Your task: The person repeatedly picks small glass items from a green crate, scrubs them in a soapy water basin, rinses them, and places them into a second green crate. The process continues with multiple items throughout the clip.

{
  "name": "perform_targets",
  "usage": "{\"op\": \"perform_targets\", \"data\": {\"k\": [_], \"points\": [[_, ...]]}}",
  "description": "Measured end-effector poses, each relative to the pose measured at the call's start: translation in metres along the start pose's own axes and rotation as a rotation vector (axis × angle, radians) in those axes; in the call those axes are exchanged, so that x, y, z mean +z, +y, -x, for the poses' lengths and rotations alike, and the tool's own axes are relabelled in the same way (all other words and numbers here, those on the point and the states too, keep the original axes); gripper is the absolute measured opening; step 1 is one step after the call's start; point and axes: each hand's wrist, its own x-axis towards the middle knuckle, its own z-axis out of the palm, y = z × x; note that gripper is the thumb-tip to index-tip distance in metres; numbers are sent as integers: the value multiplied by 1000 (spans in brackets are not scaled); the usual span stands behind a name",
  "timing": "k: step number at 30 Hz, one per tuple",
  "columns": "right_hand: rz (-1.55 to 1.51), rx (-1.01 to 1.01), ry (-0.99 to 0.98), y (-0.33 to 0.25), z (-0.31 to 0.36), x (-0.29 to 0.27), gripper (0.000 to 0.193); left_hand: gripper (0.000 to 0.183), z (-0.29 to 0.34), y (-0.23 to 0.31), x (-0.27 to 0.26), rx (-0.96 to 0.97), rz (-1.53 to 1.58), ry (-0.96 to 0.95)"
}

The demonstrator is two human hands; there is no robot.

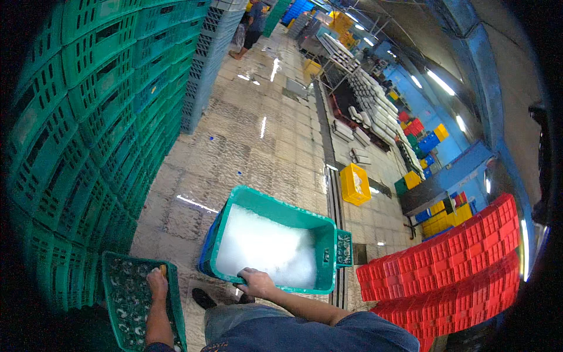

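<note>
A green tub [331, 258] of white foam [264, 243] stands before me, with a blue edge showing under its left side. My right hand [256, 283] lies on its near rim, fingers curled over the edge toward the foam. To my left, my left hand [157, 284] is closed at the right side of a low green crate [177, 317]. A bit of something yellow [163, 270] shows by its fingers; its kind is not clear. Several small whitish round shapes lie in that crate, too small to name.
Tall stacks of green crates [88, 117] rise on my left, grey crates [208, 64] beyond them. Red crates [440, 252] are stacked at right. A yellow crate [355, 183] sits on the wet tiled floor [234, 141]. Far off, a person [254, 26] stands near the stacks.
</note>
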Motion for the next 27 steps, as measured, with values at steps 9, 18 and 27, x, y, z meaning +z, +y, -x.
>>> {"op": "perform_targets", "data": {"k": [9,18,27], "points": [[-320,-288,282,2,-20,-5,71,29,51,44,-150,-458,649,243],[-279,-814,532,-15,11,-84,94,24,92,289,-290,181,943,-192],[-1634,-281,338,192,90,-77,91,22,64,498,-177,173,1154,-417]]}}
